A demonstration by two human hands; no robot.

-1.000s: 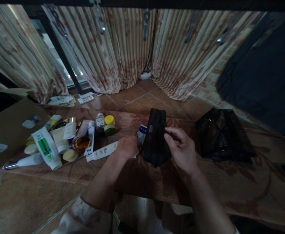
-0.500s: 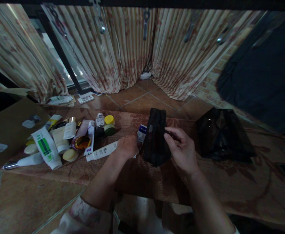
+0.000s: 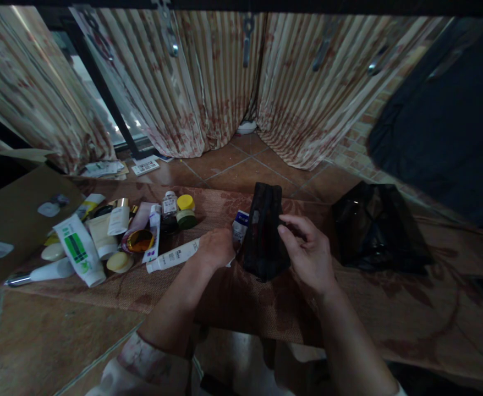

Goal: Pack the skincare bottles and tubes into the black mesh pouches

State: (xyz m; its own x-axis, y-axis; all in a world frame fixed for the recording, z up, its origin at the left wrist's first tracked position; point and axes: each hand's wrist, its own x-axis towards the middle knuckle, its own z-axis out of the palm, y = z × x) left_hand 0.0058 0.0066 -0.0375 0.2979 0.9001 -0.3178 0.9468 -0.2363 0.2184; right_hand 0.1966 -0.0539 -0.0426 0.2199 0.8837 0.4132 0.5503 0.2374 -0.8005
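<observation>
A black mesh pouch [image 3: 266, 236] stands lengthwise in front of me on the cloth-covered table. My right hand [image 3: 309, 250] is at its right edge, thumb and forefinger pinched on the mesh. To the pouch's left, my left hand [image 3: 217, 248] is closed over the end of a white squeeze tube [image 3: 173, 257]; its fingertips are mostly hidden. Between that hand and the pouch shows a blue-and-white tube or packet [image 3: 240, 224], partly covered. Dark reddish contents show faintly inside the pouch.
Tubes, jars and bottles crowd the left, among them a green-striped tube [image 3: 78, 250], a yellow-lidded jar [image 3: 185, 203] and a cream jar [image 3: 120, 263]. A cardboard box [image 3: 18, 214] stands far left. A black glossy bag [image 3: 379, 228] lies right. Curtains [image 3: 220, 82] hang beyond.
</observation>
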